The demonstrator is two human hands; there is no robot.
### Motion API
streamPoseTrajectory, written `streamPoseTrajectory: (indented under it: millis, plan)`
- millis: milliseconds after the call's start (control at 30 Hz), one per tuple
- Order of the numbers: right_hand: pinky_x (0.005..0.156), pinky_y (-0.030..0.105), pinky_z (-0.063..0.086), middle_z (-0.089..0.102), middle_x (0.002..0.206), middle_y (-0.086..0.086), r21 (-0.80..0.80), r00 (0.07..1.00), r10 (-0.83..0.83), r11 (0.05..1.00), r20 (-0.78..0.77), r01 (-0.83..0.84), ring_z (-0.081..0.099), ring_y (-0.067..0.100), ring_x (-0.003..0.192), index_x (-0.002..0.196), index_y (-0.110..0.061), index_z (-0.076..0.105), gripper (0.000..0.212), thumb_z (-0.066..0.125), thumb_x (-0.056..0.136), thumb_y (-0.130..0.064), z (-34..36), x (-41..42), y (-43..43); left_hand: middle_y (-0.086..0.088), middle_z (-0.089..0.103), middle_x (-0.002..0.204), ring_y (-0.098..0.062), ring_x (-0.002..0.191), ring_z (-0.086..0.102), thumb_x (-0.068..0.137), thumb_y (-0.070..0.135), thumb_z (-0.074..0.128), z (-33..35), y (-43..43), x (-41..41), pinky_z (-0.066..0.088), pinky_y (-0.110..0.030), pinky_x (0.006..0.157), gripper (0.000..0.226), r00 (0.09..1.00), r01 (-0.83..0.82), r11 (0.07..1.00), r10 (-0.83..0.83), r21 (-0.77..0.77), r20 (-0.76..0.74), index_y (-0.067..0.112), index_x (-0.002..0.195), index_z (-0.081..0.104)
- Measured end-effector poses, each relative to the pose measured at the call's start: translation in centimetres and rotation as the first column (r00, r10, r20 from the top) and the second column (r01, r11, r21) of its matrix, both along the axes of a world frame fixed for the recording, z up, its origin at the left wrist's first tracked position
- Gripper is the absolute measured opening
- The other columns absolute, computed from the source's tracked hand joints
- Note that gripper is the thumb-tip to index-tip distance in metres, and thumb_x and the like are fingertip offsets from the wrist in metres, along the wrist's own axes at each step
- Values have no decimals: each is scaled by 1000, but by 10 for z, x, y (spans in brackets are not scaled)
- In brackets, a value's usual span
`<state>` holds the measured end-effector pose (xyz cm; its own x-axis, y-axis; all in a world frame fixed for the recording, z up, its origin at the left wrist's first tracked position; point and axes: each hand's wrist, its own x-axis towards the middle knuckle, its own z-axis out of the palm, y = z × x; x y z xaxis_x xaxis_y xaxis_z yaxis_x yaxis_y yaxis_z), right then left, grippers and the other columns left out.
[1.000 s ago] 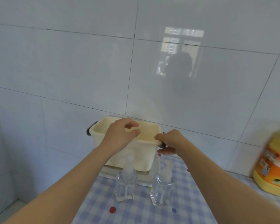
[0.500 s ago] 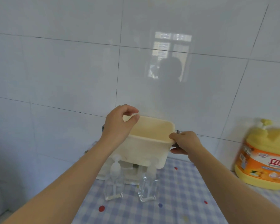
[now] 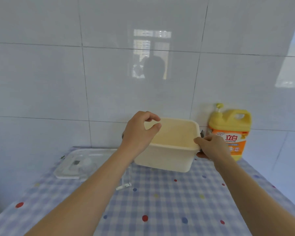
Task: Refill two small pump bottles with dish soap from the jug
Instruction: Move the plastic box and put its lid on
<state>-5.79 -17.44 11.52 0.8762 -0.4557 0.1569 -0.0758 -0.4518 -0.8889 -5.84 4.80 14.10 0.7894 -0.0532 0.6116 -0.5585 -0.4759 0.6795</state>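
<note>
Count: one dish soap jug (image 3: pixel 230 130), one pump bottle (image 3: pixel 125 182) plainly in view, one cream plastic tub (image 3: pixel 169 157), one clear lid (image 3: pixel 70 166), two grips.
Jug: yellow with an orange label and a pump top. It stands upright on the desk (image 3: pixel 160 205) against the tiled wall (image 3: pixel 58 82), just beyond and outward of the right grip (image 3: pixel 209 147).
Pump bottle: clear plastic. Only its lower part and base show, below the left grip (image 3: pixel 140 133) and right against that forearm, which hides the rest.
Second bottle: a blurred clear shape (image 3: pixel 87 165) lies over the lid, well out to the side of the left grip. Whether it is the other bottle cannot be told.
Lid: lies flat on the desk, away from the tub on the left grip's outer side.
Tub: open-topped, between the two grips, and nothing shows inside it. Whether its base touches the desk cannot be told.
Desk: covered with a blue-and-white checked cloth scattered with coloured dots.
In the way: the left forearm crosses in front of the bottle and the tub's near left corner.
Left grip: closed around the tub's left rim, with thumb and forefinger curled over the far corner and their tips slightly apart.
Right grip: clamped on the tub's right rim, thumb on top, fingers underneath by a dark clip (image 3: pixel 201 133).
</note>
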Motion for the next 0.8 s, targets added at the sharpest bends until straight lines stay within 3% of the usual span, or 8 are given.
streamPoseTrajectory:
  millis: [100, 200, 267, 367, 433, 567, 667, 800]
  plan:
    - [83, 49, 56, 68, 69, 5, 24, 999, -37, 999, 10, 37, 71, 25, 65, 80, -11, 63, 13, 65, 84, -23, -8, -16, -20, 17, 62, 106, -1, 103, 58, 86, 27, 68, -10, -24, -8, 44, -31, 97, 10, 999, 21, 1000, -21, 10, -24, 36, 90, 64]
    - [81, 49, 58, 66, 71, 6, 71, 999, -48, 996, 2, 48, 69, 24, 65, 79, -10, 63, 11, 66, 84, -19, -16, -26, -32, 14, 62, 107, -2, 101, 56, 87, 22, 68, -22, -46, -20, 36, -2, 85, 10, 998, 40, 998, -38, 41, -44, 25, 96, 67]
    - [78, 47, 59, 66, 72, 7, 62, 999, -41, 997, -17, 42, 68, 23, 65, 82, -8, 64, 11, 66, 85, -19, -19, -32, -37, 14, 60, 108, -1, 101, 54, 87, 22, 68, -30, -57, -27, 30, 5, 78, 12, 999, 26, 996, -24, 90, -29, 24, 98, 68]
    - [75, 49, 59, 66, 76, 7, 4, 997, -55, 998, -61, 55, 69, 25, 67, 86, -11, 62, 11, 63, 87, -23, -21, -37, -44, 15, 57, 109, 0, 101, 53, 88, 21, 66, -35, -54, -31, 34, -2, 79, 13, 1000, -26, 991, 26, 133, -1, 25, 100, 66]
    - [74, 48, 60, 67, 75, 7, -72, 992, -73, 995, -99, 66, 70, 24, 68, 86, -13, 59, 12, 60, 89, -25, -23, -39, -47, 13, 57, 112, -5, 105, 54, 87, 21, 65, -37, -39, -28, 39, -15, 85, 15, 989, -148, 974, 143, 169, 39, 25, 102, 65]
    - [72, 44, 60, 67, 76, 5, -171, 983, -108, 982, -145, 83, 70, 22, 68, 97, -13, 56, 17, 57, 92, -29, -30, -40, -48, 2, 52, 130, -20, 116, 50, 89, 29, 60, -43, 0, -16, 42, -32, 96, 34, 908, -384, 808, 418, 446, 26, 22, 123, 59]
    - [71, 45, 60, 66, 88, 7, -151, 978, -118, 984, -171, 92, 69, 24, 73, 113, -15, 49, 28, 60, 90, -28, -29, -37, -48, -4, 45, 139, -26, 124, 46, 93, 49, 49, -43, 17, -10, 41, -41, 99, 49, 847, -367, 712, 521, 598, -100, 22, 135, 48]
    - [77, 47, 58, 56, 102, 7, -140, 969, -77, 989, -237, 45, 63, 27, 80, 135, -18, 37, 55, 61, 86, -22, -19, -32, -49, -8, 49, 135, -29, 118, 52, 99, 49, 36, -39, 32, -5, 42, -37, 86, 48, 794, -370, 618, 598, 693, -110, 19, 135, 46]
